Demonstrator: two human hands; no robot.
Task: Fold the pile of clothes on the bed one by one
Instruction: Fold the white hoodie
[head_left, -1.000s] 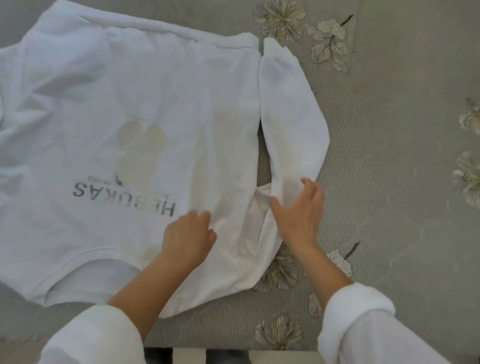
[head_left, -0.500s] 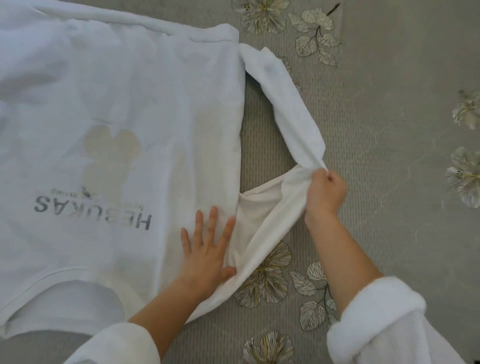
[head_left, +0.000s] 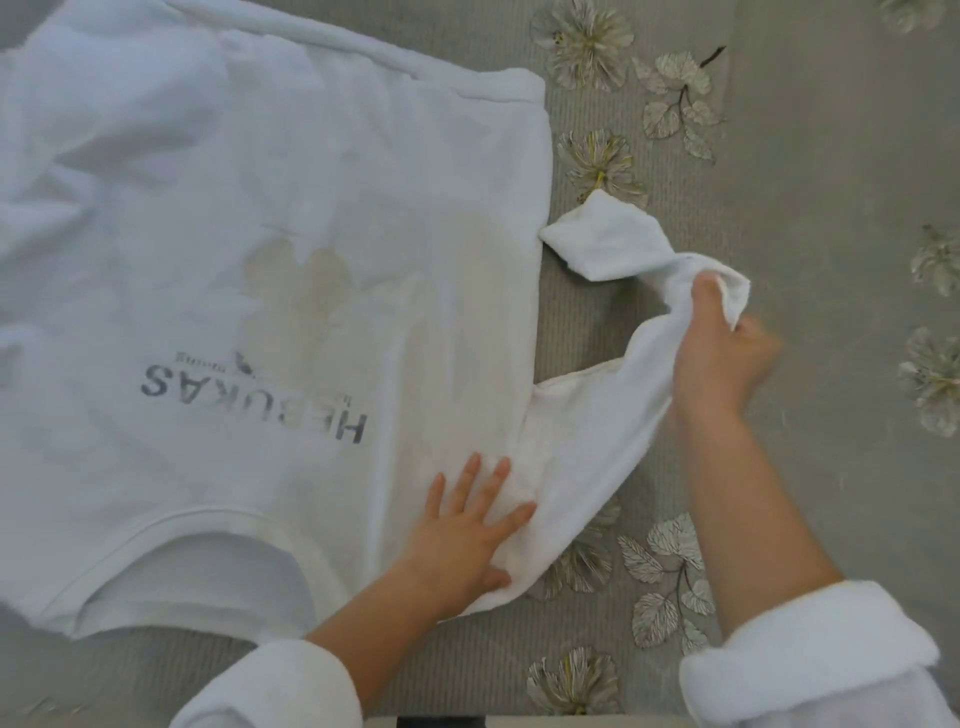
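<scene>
White sweatshirt (head_left: 249, 218) lies spread flat on the grey floral bedspread (head_left: 810, 166), its printed lettering showing. Left hand (head_left: 467, 540) presses near the shoulder, fingers straight and splayed. Right hand (head_left: 722, 358) grips the sleeve (head_left: 602, 410), fingers curled round it, cuff end folded over.

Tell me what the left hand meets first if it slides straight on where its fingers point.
Likely just more of the white sweatshirt under the left hand, toward the armpit of its sleeve.
</scene>
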